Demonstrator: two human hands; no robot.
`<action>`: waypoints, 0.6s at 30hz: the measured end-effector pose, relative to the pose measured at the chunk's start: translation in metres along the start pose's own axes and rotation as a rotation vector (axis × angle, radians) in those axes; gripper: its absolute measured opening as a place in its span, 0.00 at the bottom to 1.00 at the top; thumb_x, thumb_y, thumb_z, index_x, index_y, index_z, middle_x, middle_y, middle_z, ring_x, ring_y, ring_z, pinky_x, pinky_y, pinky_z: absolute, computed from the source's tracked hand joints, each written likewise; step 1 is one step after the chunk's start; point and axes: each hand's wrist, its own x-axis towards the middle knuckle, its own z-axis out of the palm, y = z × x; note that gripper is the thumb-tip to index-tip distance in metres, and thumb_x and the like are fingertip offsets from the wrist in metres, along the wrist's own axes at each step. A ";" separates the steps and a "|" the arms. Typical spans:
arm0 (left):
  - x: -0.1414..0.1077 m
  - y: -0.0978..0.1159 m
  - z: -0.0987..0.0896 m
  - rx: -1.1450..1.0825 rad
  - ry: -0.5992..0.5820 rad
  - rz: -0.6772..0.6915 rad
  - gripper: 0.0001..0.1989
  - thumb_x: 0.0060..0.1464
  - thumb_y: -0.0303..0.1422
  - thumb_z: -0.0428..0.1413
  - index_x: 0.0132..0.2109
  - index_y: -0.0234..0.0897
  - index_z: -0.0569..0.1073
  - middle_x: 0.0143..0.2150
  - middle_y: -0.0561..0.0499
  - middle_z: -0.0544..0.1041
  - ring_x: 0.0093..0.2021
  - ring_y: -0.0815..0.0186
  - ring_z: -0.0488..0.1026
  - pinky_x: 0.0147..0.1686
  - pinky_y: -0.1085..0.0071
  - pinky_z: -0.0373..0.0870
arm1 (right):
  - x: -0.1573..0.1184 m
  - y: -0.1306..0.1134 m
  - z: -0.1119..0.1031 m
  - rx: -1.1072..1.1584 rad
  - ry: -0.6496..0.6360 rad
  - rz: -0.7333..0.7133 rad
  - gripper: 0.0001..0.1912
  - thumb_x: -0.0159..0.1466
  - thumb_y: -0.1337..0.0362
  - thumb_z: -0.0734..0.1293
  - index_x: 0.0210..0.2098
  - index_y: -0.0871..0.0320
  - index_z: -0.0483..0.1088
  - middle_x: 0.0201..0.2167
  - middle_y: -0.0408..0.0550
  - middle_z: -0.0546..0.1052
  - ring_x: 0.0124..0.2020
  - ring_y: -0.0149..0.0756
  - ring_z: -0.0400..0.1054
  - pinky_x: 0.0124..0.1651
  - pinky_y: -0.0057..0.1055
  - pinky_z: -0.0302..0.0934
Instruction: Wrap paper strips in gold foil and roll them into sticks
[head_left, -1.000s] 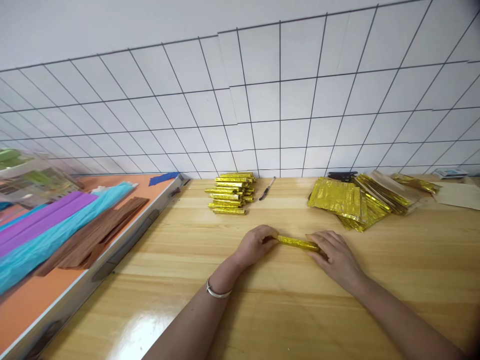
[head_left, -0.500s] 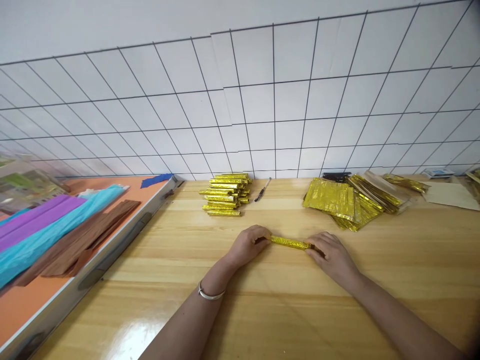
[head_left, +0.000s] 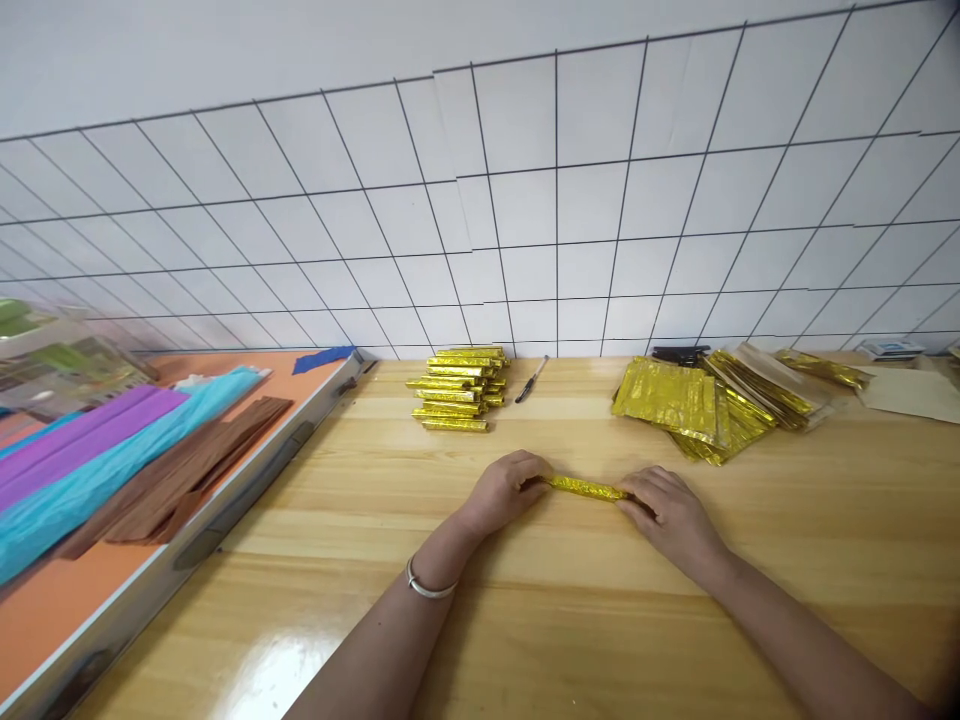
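Note:
A narrow roll of shiny gold foil paper [head_left: 586, 488] stretches between my two hands over the wooden table. Its left end is gripped by the closed fingers of my left hand [head_left: 511, 492], which has a silver bangle on the wrist. My right hand [head_left: 673, 518] pinches the other end between thumb and fingers. Both tips of the roll are hidden by the fingers. Beyond my left hand lies a stack of similar gold rolls [head_left: 457, 390]. Flat gold foil sheets [head_left: 667, 400] are piled past my right hand.
A pen [head_left: 531, 380] lies beside the stacked rolls. At left, an orange-topped surface with a raised edge [head_left: 247, 510] holds purple, turquoise and brown crepe paper [head_left: 187, 470] and a clear box [head_left: 82, 360]. A brown paper sheet [head_left: 911, 392] lies at right. A white gridded wall [head_left: 517, 210] borders the table's back.
The whole scene has shifted slightly to the right in view. Both hands keep their hold on the gold roll, with little visible change in their pose.

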 end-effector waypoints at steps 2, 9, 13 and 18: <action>0.000 -0.001 0.001 0.000 -0.001 0.027 0.04 0.54 0.29 0.53 0.37 0.38 0.73 0.38 0.48 0.74 0.39 0.66 0.70 0.41 0.70 0.67 | 0.000 0.000 0.000 0.007 0.003 -0.006 0.08 0.61 0.65 0.62 0.39 0.55 0.69 0.35 0.47 0.76 0.37 0.38 0.67 0.40 0.37 0.62; -0.001 -0.004 0.003 0.001 0.001 0.038 0.03 0.53 0.27 0.53 0.34 0.37 0.71 0.38 0.49 0.74 0.39 0.67 0.70 0.40 0.71 0.67 | 0.001 -0.002 -0.001 0.016 -0.010 -0.006 0.07 0.62 0.66 0.61 0.39 0.55 0.69 0.34 0.47 0.75 0.37 0.38 0.67 0.40 0.36 0.61; -0.001 -0.004 0.003 -0.006 -0.001 0.036 0.03 0.53 0.27 0.53 0.34 0.37 0.71 0.38 0.49 0.74 0.39 0.67 0.70 0.40 0.71 0.67 | 0.001 -0.005 -0.003 0.029 -0.011 -0.005 0.05 0.62 0.66 0.61 0.37 0.55 0.68 0.33 0.47 0.75 0.37 0.37 0.67 0.40 0.36 0.61; -0.001 -0.003 0.002 -0.006 -0.015 0.038 0.03 0.53 0.26 0.53 0.33 0.37 0.71 0.38 0.49 0.74 0.39 0.67 0.70 0.40 0.71 0.67 | 0.002 -0.008 -0.004 0.039 -0.032 0.009 0.04 0.62 0.67 0.61 0.34 0.55 0.67 0.32 0.47 0.74 0.37 0.37 0.66 0.40 0.36 0.60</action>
